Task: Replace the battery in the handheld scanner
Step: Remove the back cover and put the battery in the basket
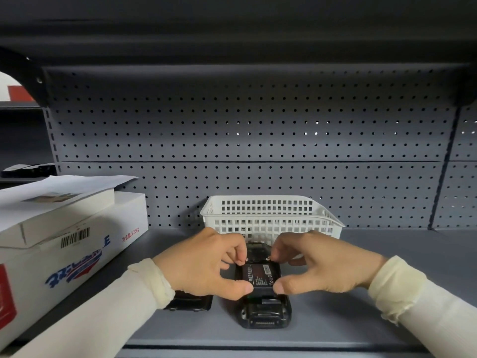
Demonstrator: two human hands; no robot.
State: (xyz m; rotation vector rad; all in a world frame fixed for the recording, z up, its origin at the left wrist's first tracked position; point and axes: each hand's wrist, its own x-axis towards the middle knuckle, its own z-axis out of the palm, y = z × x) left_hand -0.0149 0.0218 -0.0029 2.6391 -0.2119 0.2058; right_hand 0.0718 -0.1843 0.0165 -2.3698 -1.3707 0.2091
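Note:
The black handheld scanner [263,313] lies face down on the grey shelf, its back compartment uncovered. A black battery [262,277] with a printed label sits in that compartment. My left hand [206,262] pinches the battery's left edge with thumb and fingers. My right hand [320,262] pinches its right edge the same way. A flat black piece [191,303], likely the back cover, lies left of the scanner and is partly hidden under my left wrist.
A white plastic basket [271,215] stands just behind the scanner against the pegboard wall [232,130]. A large white carton [59,244] with papers on top fills the shelf's left side. The shelf's front edge [258,347] runs close below the scanner.

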